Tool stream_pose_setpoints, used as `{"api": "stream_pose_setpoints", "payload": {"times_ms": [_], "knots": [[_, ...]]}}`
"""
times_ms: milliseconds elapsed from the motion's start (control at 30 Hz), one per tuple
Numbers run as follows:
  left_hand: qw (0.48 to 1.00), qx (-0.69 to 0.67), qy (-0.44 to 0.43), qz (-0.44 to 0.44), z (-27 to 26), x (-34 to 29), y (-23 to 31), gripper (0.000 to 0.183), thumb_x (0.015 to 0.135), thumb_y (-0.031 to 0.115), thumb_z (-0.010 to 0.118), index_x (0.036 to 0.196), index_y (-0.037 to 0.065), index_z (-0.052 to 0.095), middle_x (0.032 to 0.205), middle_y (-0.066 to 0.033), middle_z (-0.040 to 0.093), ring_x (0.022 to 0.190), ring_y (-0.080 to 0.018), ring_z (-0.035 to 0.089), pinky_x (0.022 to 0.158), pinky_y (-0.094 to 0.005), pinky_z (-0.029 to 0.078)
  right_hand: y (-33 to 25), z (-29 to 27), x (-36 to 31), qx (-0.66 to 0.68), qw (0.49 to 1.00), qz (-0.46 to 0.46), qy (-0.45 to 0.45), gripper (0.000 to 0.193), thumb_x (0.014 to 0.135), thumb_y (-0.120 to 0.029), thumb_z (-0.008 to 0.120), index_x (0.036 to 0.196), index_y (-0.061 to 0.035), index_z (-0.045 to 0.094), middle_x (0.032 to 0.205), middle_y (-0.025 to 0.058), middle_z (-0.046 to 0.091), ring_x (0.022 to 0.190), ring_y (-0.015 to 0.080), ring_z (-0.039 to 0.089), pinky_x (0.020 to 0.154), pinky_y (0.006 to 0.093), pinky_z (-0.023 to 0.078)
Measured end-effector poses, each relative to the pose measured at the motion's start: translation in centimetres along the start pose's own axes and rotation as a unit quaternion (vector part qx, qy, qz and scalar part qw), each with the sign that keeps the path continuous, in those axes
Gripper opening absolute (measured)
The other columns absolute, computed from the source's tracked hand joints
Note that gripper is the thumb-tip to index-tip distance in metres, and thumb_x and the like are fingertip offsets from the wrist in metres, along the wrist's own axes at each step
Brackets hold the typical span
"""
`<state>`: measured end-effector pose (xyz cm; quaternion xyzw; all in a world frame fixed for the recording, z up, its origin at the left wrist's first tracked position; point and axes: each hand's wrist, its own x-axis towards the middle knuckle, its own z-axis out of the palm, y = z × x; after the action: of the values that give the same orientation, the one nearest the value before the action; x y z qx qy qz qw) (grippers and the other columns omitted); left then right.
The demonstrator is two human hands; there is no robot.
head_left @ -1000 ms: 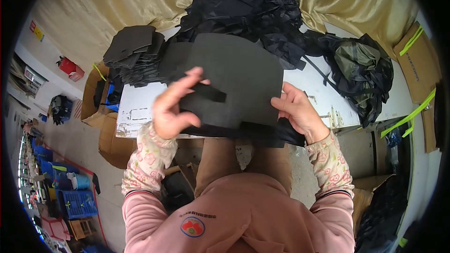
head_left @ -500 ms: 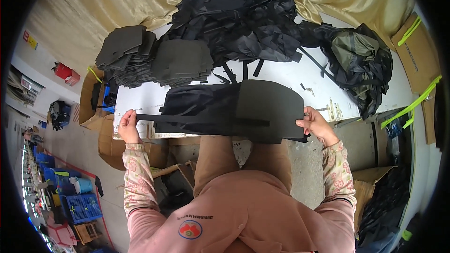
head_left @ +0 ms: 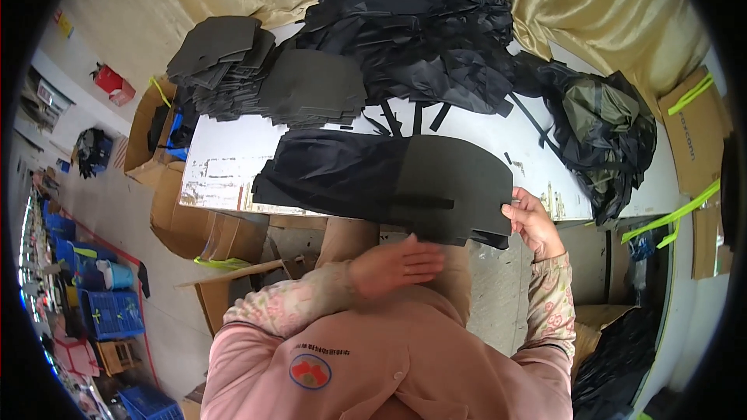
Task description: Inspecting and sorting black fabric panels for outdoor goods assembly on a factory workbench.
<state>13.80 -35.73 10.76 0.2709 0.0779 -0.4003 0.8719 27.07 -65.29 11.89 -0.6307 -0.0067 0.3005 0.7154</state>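
Observation:
My right hand [head_left: 531,222] pinches the right edge of a dark grey foam panel [head_left: 455,175] between thumb and fingers. The panel has a small slit low on its face and a rounded upper right corner. From its left side a length of thin black fabric [head_left: 331,167] stretches across the table's front part. Just below the panel's lower edge, over my lap, my left hand [head_left: 398,266] has its fingers stretched out and holds nothing. It is slightly blurred.
Stacks of dark grey foam panels [head_left: 311,85] stand at the back left of the white table [head_left: 226,159]. Behind lies a big heap of black fabric [head_left: 412,23]; a black and olive bundle [head_left: 603,117] sits at the right. Cardboard boxes [head_left: 167,210] flank the table.
My left hand has let go of the black strap end at the left and moved right, over my lap. My right hand still holds the panel.

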Motion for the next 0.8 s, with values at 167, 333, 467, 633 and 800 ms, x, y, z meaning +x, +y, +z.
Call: {"api": "stream_pose_setpoints", "payload": {"times_ms": [167, 333, 467, 633, 800], "knots": [[0.964, -0.166, 0.051, 0.2, 1.2, 4.8, -0.7, 0.03, 0.097, 0.026, 0.051, 0.12, 0.006, 0.053, 0.118, -0.0078, 0.058, 0.115, -0.021, 0.054, 0.1, -0.0388, 0.042, -0.2, 1.0, -0.1, 0.032, 0.999, 0.002, 0.006, 0.035, 0.084, -0.008, 0.069, 0.113, -0.002, 0.05, 0.08, 0.0031, 0.066, 0.057, 0.0046, 0.06, 0.047, 0.0156, 0.045], [0.962, -0.176, 0.106, 0.179, 1.2, 6.0, -0.1, 0.028, 0.092, 0.016, 0.059, 0.118, 0.008, 0.055, 0.118, -0.0047, 0.059, 0.109, -0.0185, 0.056, 0.094, -0.037, 0.046, 1.1, 0.2, 0.0, -0.083, 0.996, -0.018, 0.026, 0.035, 0.083, -0.007, 0.069, 0.112, -0.0029, 0.05, 0.076, 0.001, 0.065, 0.054, 0.0042, 0.056, 0.046, 0.0173, 0.043], [0.965, -0.16, 0.116, 0.171, 0.8, 6.3, -0.4, 0.027, 0.091, 0.013, 0.06, 0.117, 0.007, 0.058, 0.116, -0.0049, 0.062, 0.105, -0.0188, 0.059, 0.092, -0.0355, 0.047, 1.0, 0.8, -0.3, -0.13, 0.99, -0.03, 0.049, 0.034, 0.083, -0.006, 0.069, 0.11, -0.0035, 0.049, 0.071, -0.001, 0.061, 0.052, 0.0034, 0.05, 0.045, 0.0174, 0.039], [0.966, -0.152, 0.128, 0.168, 0.2, 6.7, -1.0, 0.027, 0.09, 0.01, 0.059, 0.116, 0.004, 0.057, 0.115, -0.0067, 0.062, 0.106, -0.0208, 0.059, 0.093, -0.0369, 0.048, 1.2, 0.9, -0.3, -0.198, 0.975, -0.04, 0.09, 0.032, 0.083, -0.002, 0.068, 0.109, -0.005, 0.049, 0.064, -0.0038, 0.055, 0.05, 0.0025, 0.045, 0.045, 0.0177, 0.037], [0.967, -0.154, 0.112, 0.168, 0.2, 6.6, -1.3, 0.028, 0.091, 0.009, 0.056, 0.119, 0.003, 0.055, 0.118, -0.0083, 0.06, 0.109, -0.0229, 0.058, 0.095, -0.0383, 0.048, 1.1, 1.0, -0.1, -0.207, 0.973, -0.032, 0.098, 0.035, 0.08, 0.0, 0.071, 0.103, -0.0027, 0.045, 0.059, -0.0046, 0.042, 0.047, 0.0043, 0.04, 0.041, 0.0207, 0.034]]}}
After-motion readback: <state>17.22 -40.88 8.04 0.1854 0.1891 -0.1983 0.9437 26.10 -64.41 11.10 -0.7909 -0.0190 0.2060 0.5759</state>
